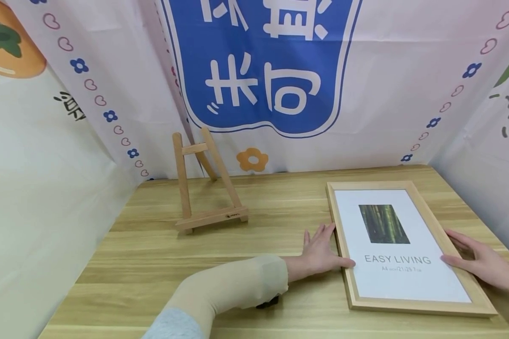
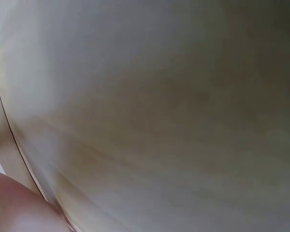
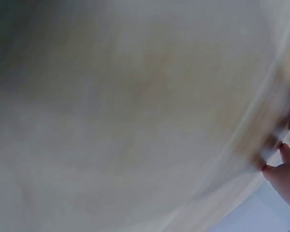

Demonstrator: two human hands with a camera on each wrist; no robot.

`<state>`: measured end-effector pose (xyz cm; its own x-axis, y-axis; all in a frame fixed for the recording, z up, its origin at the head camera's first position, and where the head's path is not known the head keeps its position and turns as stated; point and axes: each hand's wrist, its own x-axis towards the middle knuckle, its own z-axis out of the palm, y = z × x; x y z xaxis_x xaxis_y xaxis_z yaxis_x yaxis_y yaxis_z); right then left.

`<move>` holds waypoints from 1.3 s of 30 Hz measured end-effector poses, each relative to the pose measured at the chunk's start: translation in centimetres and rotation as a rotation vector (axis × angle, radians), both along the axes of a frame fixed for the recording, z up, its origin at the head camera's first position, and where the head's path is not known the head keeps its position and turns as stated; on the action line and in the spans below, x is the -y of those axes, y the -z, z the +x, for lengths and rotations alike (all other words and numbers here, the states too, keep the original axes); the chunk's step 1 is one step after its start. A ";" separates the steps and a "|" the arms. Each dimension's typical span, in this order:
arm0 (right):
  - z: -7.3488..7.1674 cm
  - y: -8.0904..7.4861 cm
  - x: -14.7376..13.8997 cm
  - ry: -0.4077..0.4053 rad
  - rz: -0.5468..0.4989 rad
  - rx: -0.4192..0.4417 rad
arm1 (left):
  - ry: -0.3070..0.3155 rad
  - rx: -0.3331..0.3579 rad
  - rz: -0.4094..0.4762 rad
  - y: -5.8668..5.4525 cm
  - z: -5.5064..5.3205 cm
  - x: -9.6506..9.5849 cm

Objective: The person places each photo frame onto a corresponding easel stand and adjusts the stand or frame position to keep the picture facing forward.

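A light wood picture frame [image 1: 386, 249] lies face up on the right of the table in the head view. Its white insert carries a small forest picture and the words "EASY LIVING". My left hand [image 1: 322, 254] holds the frame's left side, thumb over the border and fingers along the outer edge. On the opposite side, my right hand [image 1: 483, 263] grips the border with its thumb on top. Pale cloth fills most of both wrist views; a strip of the frame's border [image 2: 9, 154] and some right-hand fingers [image 3: 285, 174] show at their edges.
A small wooden tabletop easel [image 1: 212, 217] stands at the back left of the wood-grain table [image 1: 152, 273]. Behind the table hangs a white printed cloth [image 1: 377, 113] with a blue panel. More cloth walls off the left and right sides.
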<state>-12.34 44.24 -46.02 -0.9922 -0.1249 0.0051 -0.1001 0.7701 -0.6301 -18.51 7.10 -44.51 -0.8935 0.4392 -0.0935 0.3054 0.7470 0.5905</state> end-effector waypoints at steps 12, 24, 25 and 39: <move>-0.2 -0.6 1.0 0.026 -0.128 0.045 | -0.026 0.075 0.079 -0.6 -0.1 0.2; -0.5 -1.6 2.4 0.036 -0.316 0.050 | -0.078 0.259 0.511 -1.0 -0.5 1.1; -0.6 -1.7 2.5 0.033 -0.326 0.033 | -0.081 0.277 0.547 -1.1 -0.5 1.1; -1.9 -4.2 4.2 -0.001 -0.410 -0.123 | -0.075 0.375 0.878 -3.4 -0.9 2.8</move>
<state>-14.23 40.05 -41.82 -0.9809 -0.0891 0.1729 -0.1945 0.4585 -0.8671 -19.42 4.30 -41.07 -0.9011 0.4314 -0.0438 -0.0482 0.0006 0.9988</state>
